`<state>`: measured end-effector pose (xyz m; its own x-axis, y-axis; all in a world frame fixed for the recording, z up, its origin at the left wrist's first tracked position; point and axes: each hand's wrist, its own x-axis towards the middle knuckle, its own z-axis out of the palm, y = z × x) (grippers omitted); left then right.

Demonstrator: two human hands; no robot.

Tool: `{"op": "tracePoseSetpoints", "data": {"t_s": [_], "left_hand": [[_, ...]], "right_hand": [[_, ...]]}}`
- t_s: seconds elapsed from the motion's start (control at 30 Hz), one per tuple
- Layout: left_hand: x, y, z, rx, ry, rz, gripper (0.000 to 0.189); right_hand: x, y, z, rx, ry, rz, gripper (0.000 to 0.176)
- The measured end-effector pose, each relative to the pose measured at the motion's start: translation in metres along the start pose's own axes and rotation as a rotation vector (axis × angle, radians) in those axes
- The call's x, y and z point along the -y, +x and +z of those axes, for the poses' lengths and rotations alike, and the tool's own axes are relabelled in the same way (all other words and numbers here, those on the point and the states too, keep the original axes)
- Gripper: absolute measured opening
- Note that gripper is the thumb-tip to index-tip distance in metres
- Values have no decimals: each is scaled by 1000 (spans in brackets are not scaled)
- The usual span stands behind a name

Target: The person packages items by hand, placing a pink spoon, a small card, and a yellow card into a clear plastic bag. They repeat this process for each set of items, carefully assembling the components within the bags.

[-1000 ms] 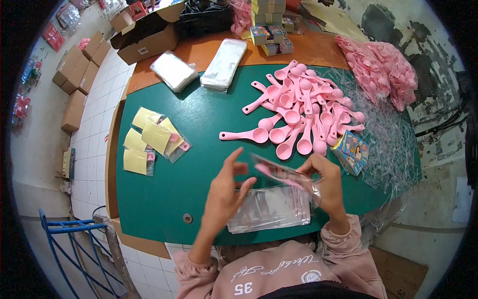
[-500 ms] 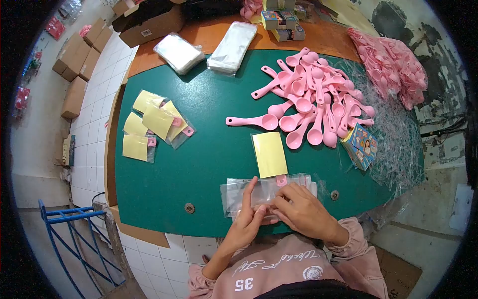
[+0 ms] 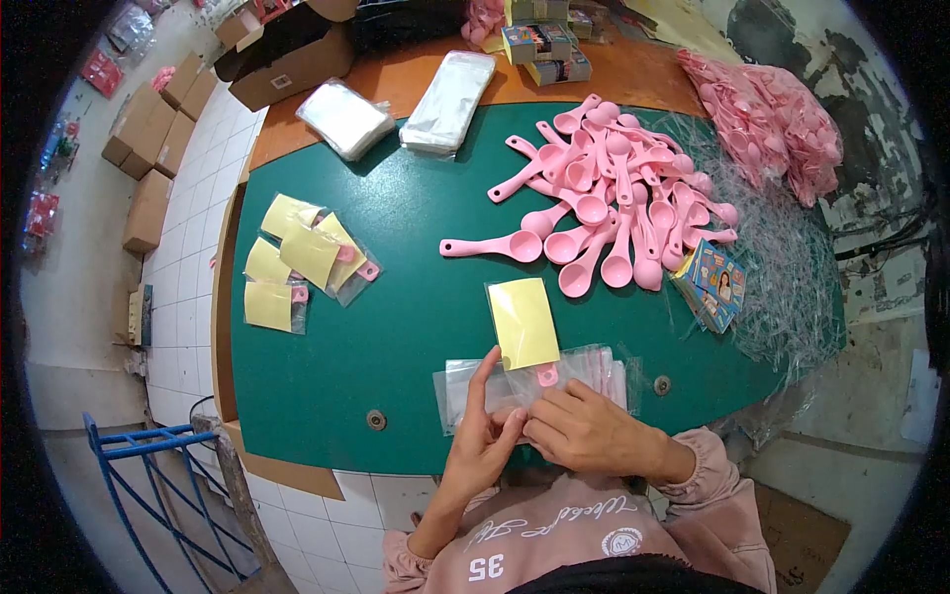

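Note:
A clear plastic bag with a yellow card and a pink spoon handle in it lies on a stack of clear bags near the table's front edge. My left hand is at its lower left, index finger stretched along the card's corner, thumb at the bag's bottom edge. My right hand has its fingers pinched together at the same edge, close to the left thumb. The fingers hide what lies between them.
Loose pink spoons are heaped at the back right, beside a card stack and clear wrapping. Filled bags lie at the left. Two stacks of empty bags and printed card bundles are at the back.
The bag with the yellow card has moved slightly toward me. My right hand has shifted a little left and its fingers are closer to my left thumb. The whole view has shifted slightly.

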<state>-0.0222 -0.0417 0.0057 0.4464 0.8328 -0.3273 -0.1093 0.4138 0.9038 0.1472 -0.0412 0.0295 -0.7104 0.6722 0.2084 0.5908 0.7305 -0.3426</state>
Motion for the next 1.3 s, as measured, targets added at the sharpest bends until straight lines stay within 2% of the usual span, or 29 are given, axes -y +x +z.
{"op": "tracePoseSetpoints", "data": {"t_s": [0.07,0.13,0.17,0.2,0.23,0.27,0.3,0.33,0.37,0.4,0.43,0.47,0.5,0.57,0.63,0.67,0.7,0.73,0.83,0.87,1.0,1.13,1.2,1.23,1.3], "left_hand": [[5,1,4,-35,8,13,62],[5,3,4,-70,16,28,61],[2,5,1,-118,-20,5,58],[-1,6,-1,-166,-56,-17,55],[-6,3,-4,-115,-85,7,39],[-7,3,-8,-112,-84,7,39],[-8,2,-11,-18,-76,-46,30],[-8,1,-13,76,-67,-99,22],[-6,2,-14,83,-64,-98,22],[-2,2,-15,78,-77,-115,18],[1,2,-15,70,-92,-132,15],[1,1,-13,72,-94,-126,15],[1,-2,-10,59,-87,-125,14],[1,0,-4,32,-88,-112,13],[1,0,2,-16,-78,-87,9],[1,1,4,-15,-73,-90,9],[0,1,6,-14,-118,-67,9],[0,1,7,-16,-163,-44,9],[-9,-5,7,-3,-198,-24,12],[-10,-7,5,-6,-196,-26,12],[-11,-16,-7,6,-233,-50,15],[-9,-18,-5,11,-238,-85,18],[-5,-20,-7,74,-241,-63,20],[-3,-20,-9,139,-245,-39,22],[-1,-20,-15,133,-243,-1,22]], "right_hand": [[-3,-4,-3,-23,64,-20,15],[-10,-6,-19,25,455,-7,16],[-16,-11,-29,24,453,-6,16],[-25,-19,-40,53,629,8,17],[-36,-29,-51,79,806,24,18],[-56,-44,-66,-34,841,6,17],[-80,-60,-84,-55,890,43,17],[-103,-85,-91,-202,957,174,15],[-127,-103,-105,-380,939,387,12],[-163,-118,-125,-436,688,573,15],[-188,-147,-127,-325,-127,883,21],[-205,-164,-126,-168,-967,1090,27],[-198,-163,-126,-168,-969,1086,27],[-169,-152,-123,-204,-615,1079,36],[-109,-75,-103,-227,-240,892,42],[-82,-54,-80,-223,-70,664,48],[-62,-35,-70,-55,225,520,53],[-45,-28,-39,-6,342,493,53],[-22,-16,-4,-49,359,432,48],[-23,-17,1,-120,396,433,42],[-25,-19,-4,-265,427,421,25],[-21,-16,-8,-312,435,414,20],[-21,-18,-2,-247,465,304,23],[-21,-18,-3,-248,465,304,23],[-20,-20,-4,-238,493,364,24]]}}
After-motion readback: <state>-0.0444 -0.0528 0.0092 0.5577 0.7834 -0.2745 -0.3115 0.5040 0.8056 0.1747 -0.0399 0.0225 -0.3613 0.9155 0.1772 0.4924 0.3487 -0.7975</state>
